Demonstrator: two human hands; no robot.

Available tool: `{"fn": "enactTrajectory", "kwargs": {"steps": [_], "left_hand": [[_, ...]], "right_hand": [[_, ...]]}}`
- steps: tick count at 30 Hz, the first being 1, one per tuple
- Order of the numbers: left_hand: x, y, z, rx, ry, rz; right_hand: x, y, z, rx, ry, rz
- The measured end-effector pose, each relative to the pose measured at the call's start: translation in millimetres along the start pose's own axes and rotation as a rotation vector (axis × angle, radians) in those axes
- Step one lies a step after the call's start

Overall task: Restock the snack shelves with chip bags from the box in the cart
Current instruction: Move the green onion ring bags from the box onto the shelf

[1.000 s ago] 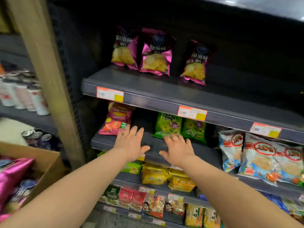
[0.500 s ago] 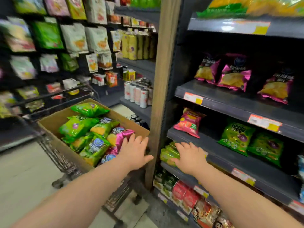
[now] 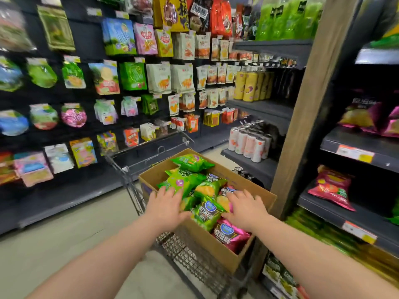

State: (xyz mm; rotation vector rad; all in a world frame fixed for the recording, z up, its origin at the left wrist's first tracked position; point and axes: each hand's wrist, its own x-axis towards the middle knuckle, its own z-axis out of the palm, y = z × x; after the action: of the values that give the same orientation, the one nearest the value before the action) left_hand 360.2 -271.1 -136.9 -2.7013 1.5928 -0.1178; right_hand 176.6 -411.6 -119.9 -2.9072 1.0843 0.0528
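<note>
Here, both hands [image 3: 166, 203] inside box [image 3: 220, 253] rim

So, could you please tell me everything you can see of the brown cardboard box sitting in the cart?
The brown cardboard box is open-topped, plain corrugated card with faint purple print on its left wall. It sits tilted in the basket of the wire shopping cart, beside the wooden shelf post. It is heaped with green chip bags and pink chip bags. The left hand and right hand are spread over the bags.
</note>
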Motion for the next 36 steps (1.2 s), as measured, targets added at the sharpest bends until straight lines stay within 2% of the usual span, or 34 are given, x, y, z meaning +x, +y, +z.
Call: {"fn": "enactTrajectory", "kwargs": {"steps": [4,9,16,23,30,36], "left_hand": [[11,-72,6,-0.003,0.027,-0.006],[38,-104,15,-0.041,0.02,0.026],[89,-122,36,-0.062,-0.033,0.047],[192,-159,38,-0.004,-0.052,-0.012],[283,-145,65,-0.021,-0.162,0.015],[318,-134,95,-0.017,-0.315,0.054]], "right_hand": [[30,-58,10,-0.008,-0.035,0.008],[61,-79,8,-0.025,-0.055,0.047],[137,-67,5,-0.051,-0.055,0.082],[253,-50,15,0.084,-0.062,0.104],[344,-7,29,0.166,-0.127,0.156],[376,5,52,0.221,-0.212,0.178]]}}
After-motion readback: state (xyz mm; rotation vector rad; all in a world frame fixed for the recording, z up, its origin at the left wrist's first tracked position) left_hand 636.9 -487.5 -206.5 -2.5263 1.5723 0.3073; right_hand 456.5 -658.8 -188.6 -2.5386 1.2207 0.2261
